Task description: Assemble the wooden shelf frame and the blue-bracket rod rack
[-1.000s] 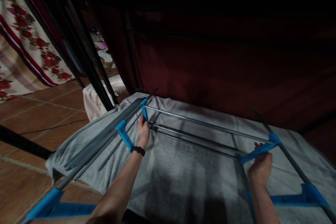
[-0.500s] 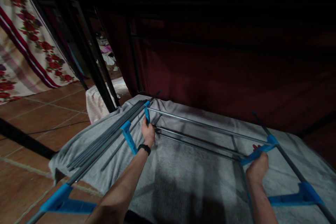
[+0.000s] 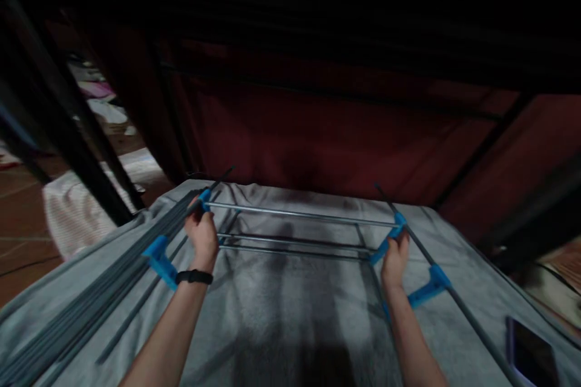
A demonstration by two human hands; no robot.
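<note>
A rack frame of grey metal tubes [image 3: 299, 214] and blue plastic brackets stands on a grey blanket. My left hand [image 3: 203, 239], with a black band at the wrist, is closed around the far left bracket [image 3: 206, 196]. On the other side, my right hand [image 3: 394, 261] grips the far right bracket [image 3: 381, 249], its thumb and fingers around the blue arm. Crossbars run between the two sides. Nearer to me are another left bracket [image 3: 160, 257] and another right bracket [image 3: 426, 293]. The fingertips of both hands are partly hidden.
A bundle of grey tubes [image 3: 104, 290] lies along the blanket's left side. A phone [image 3: 532, 354] rests at the lower right. Dark bed posts [image 3: 77, 127] rise at the left, and a dark red curtain [image 3: 290, 133] hangs behind the blanket [image 3: 290, 314].
My view has swung to the right, bringing the phone into sight and taking the floral cloth out. Both hands still hold the far brackets.
</note>
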